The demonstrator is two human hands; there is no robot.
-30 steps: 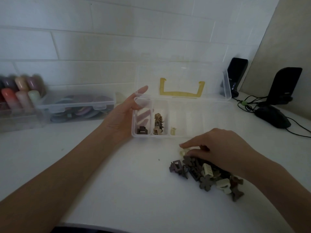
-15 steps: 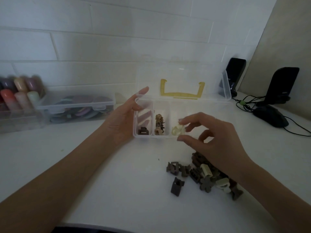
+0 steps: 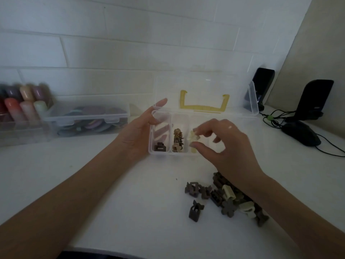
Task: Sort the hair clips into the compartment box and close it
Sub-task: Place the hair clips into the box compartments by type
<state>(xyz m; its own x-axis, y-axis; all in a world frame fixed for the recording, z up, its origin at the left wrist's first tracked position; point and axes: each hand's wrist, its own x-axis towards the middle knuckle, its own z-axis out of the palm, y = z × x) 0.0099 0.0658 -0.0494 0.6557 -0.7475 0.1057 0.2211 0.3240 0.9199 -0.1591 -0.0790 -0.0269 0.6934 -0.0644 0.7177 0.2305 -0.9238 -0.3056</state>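
Two hands at the compartment box [image 3: 231,128], one cream clip [image 3: 193,136] mid-drop.

Far left: blurred coloured tubes [image 3: 24,107], then a closed clear case [image 3: 87,116] against the wall. Left hand [image 3: 136,135] bracing the box's left end, fingers fairly straight, some seemingly behind the wall, gripping nothing visible. Dark clip [image 3: 159,147] in the first compartment, tan clips [image 3: 177,140] in the second. Right hand [image 3: 222,144] pinching the cream clip between thumb and fingertips over the third compartment. Step in hand, probably: dropping it among the cream ones. Next: release, then back to the unsorted pile [image 3: 225,199] near the right wrist, one colour at a time. Lid [image 3: 201,90] upright, open. Far right: mouse [image 3: 300,132].
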